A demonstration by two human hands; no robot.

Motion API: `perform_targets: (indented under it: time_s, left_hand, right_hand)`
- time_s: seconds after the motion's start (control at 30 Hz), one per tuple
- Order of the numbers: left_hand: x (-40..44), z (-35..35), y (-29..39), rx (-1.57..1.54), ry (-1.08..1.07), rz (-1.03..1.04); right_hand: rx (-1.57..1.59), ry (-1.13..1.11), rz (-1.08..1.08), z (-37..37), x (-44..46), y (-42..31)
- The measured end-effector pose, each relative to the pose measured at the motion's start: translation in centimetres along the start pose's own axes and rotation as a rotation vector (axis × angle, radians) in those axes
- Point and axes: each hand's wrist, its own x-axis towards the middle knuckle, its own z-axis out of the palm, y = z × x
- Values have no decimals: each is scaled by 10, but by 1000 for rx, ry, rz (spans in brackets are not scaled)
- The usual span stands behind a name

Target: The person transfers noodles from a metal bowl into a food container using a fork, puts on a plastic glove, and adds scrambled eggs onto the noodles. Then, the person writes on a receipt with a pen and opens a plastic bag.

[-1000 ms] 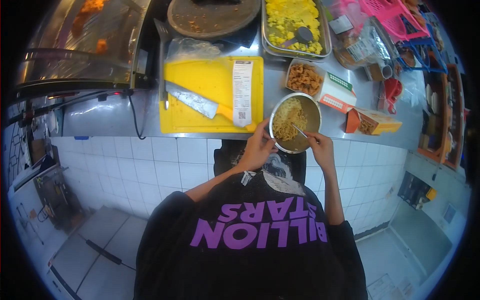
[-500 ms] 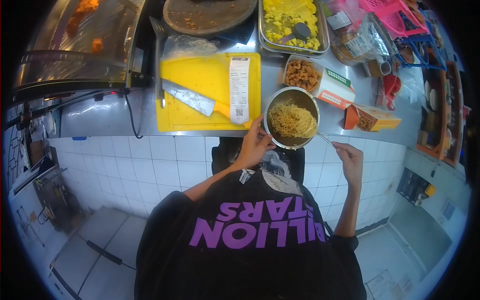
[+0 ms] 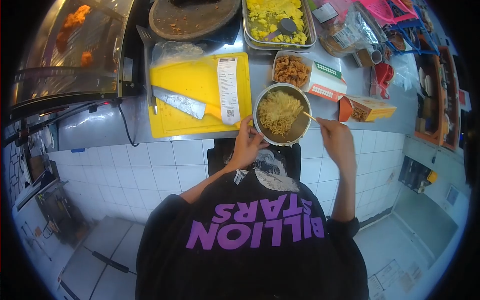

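Observation:
A metal bowl (image 3: 298, 136) of noodles (image 3: 280, 111) sits at the counter's front edge, tipped slightly towards me. My left hand (image 3: 247, 146) grips its near left rim, thumb and fingers closed on the metal. Pinched in my right hand (image 3: 337, 139) is a thin-handled utensil (image 3: 310, 117); its head is hidden, so I cannot tell whether it is a fork or a spoon. Just behind the bowl, fried chicken pieces (image 3: 291, 70) fill an open takeaway box (image 3: 322, 80). A second orange and yellow box (image 3: 372, 111) with food inside lies to the right.
On the left, a yellow cutting board (image 3: 172, 122) carries a knife (image 3: 182, 103) and a printed receipt (image 3: 228, 90). Behind are a round board (image 3: 195, 20) and a tray of yellow food (image 3: 275, 22) with a dark scoop (image 3: 286, 26). A glass display case (image 3: 95, 40) stands far left.
My right hand has moved up and inwards, bringing the utensil further over the bowl. The noodles have shifted and spread differently. My left hand stays on the rim; the view has swung slightly.

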Motion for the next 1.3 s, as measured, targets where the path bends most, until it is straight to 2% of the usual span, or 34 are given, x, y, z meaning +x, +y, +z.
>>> perform_targets:
  time_s: [0.03, 0.07, 0.17, 0.23, 0.27, 0.33, 0.4, 0.47, 0.5, 0.63, 0.7, 0.73, 0.8, 0.83, 0.97, 1.07, 1.13, 1.3]
  left_hand:
    - [0, 0, -1, 6, -3, 0]
    - [1, 0, -2, 14, -10, 1]
    - [-1, 2, -1, 20, -10, 9]
    - [1, 3, 0, 26, -23, 17]
    - [1, 3, -2, 31, -36, 24]
    - [0, 2, -3, 31, -40, 31]
    - [0, 2, -1, 26, -32, 22]
    - [0, 1, 0, 50, -42, 39]
    - [0, 1, 1, 76, -53, 51]
    - [-2, 1, 3, 85, -60, -24]
    - [-1, 0, -2, 59, -54, 37]
    - [0, 0, -4, 63, -42, 39]
    - [1, 0, -4, 58, -48, 43]
    - [2, 0, -4, 68, -47, 37]
    - [0, 0, 0, 85, -55, 17]
    - [3, 0, -1, 84, -42, 21]
    - [3, 2, 2, 11, -19, -20]
    - [3, 3, 7, -33, -18, -89]
  right_hand:
    - [-222, 11, -10, 11, 2, -4]
    - [-174, -90, 57, 15, 3, -12]
    - [-141, -203, -2, 7, -1, -25]
    - [217, -325, 30, -1, 7, -21]
    - [214, -326, 30, -2, 10, -18]
    - [218, -97, 62, -1, 14, -15]
    - [150, -75, 79, 2, 12, -15]
    - [-63, -280, 31, 9, 5, -9]
    - [-41, -409, 36, 4, 7, -19]
    - [126, -336, -39, 3, 16, -18]
    - [130, -53, 10, 7, 22, -13]
    - [136, -59, 3, 13, 21, -12]
    - [-165, -62, 13, 23, 14, -13]
    - [-191, -178, -7, 22, 13, -15]
    - [-130, -250, -61, 4, 11, -23]
    - [-263, -133, -123, -21, 7, -33]
    - [-493, -160, -15, -42, 0, -47]
    - [-629, -13, -69, -84, -29, -79]
